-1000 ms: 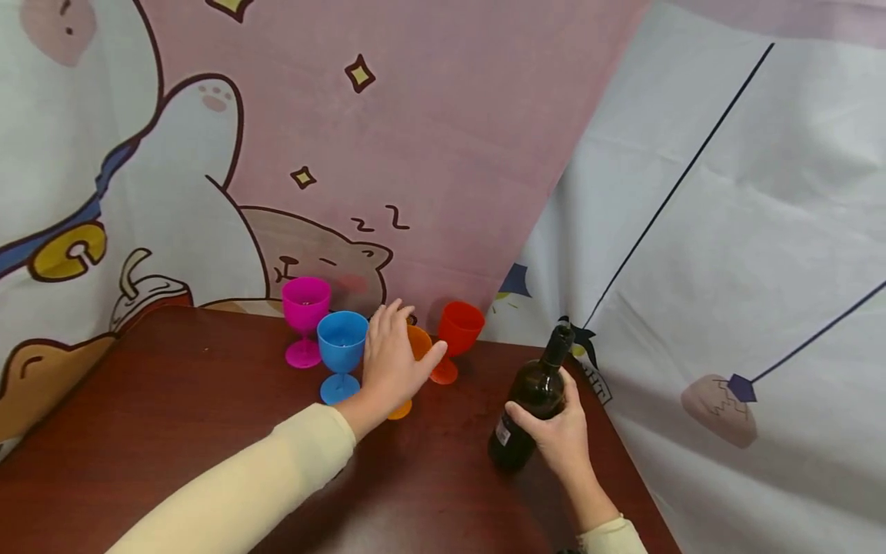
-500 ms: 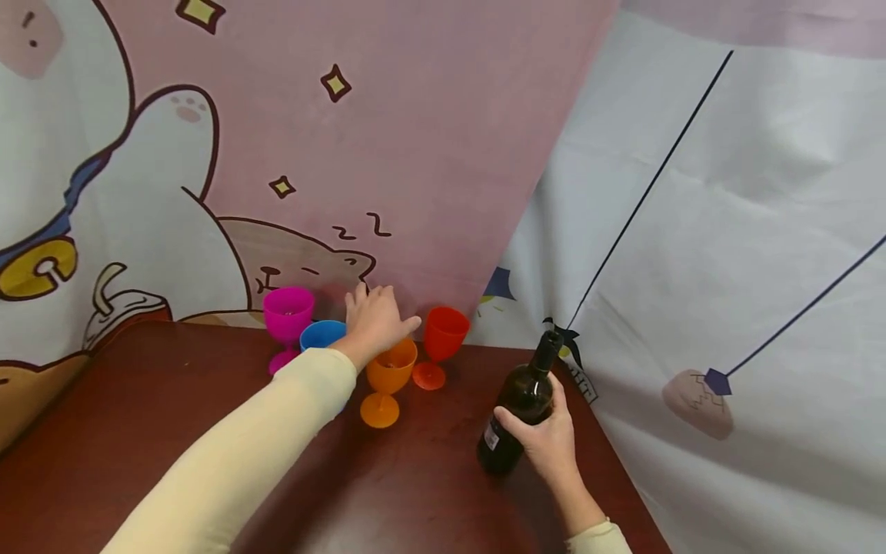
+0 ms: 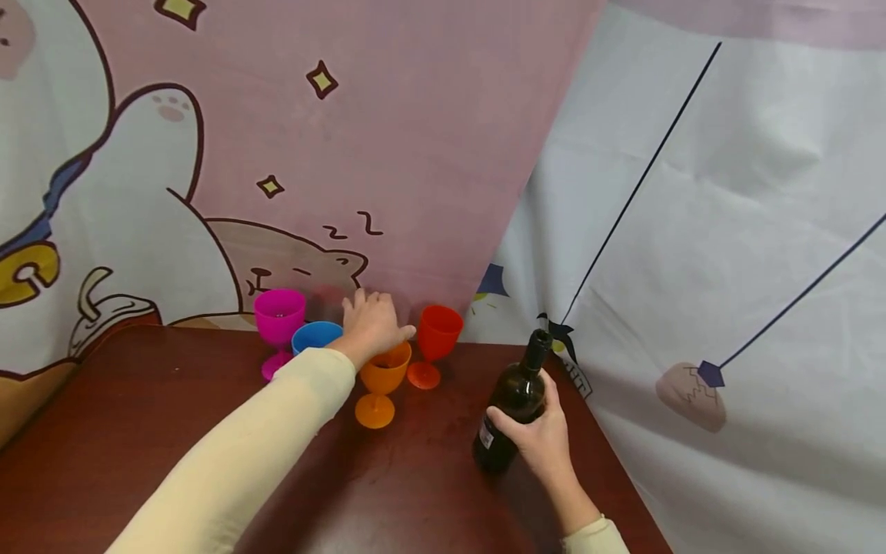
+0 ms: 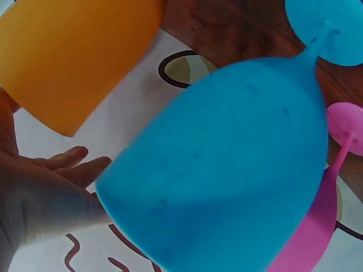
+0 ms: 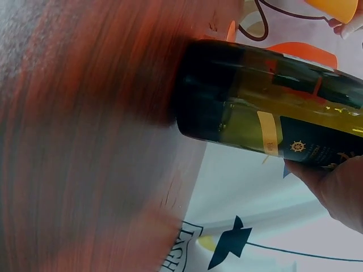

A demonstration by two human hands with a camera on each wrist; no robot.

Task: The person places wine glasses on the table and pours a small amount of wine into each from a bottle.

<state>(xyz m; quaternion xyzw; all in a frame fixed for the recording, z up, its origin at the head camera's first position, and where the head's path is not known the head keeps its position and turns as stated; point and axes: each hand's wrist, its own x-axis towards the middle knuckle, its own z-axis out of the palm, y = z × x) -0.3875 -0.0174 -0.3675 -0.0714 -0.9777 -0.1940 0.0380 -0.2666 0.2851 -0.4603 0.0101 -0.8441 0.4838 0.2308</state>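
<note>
Right hand (image 3: 543,446): fingers wrapped round wine bottle (image 3: 521,388) near right edge of bench (image 3: 415,492); left hand (image 3: 374,325): fingers released, extended by orange goblet (image 3: 384,375) and blue goblet (image 3: 314,336) toward far edge; contact unclear; risk: either goblet could topple if left hand sweeps sideways

Dark bottle (image 3: 517,394), blue goblet (image 4: 227,153), orange goblet (image 3: 384,375)

Head view — blue goblet (image 3: 315,337), btm hidden.
</note>
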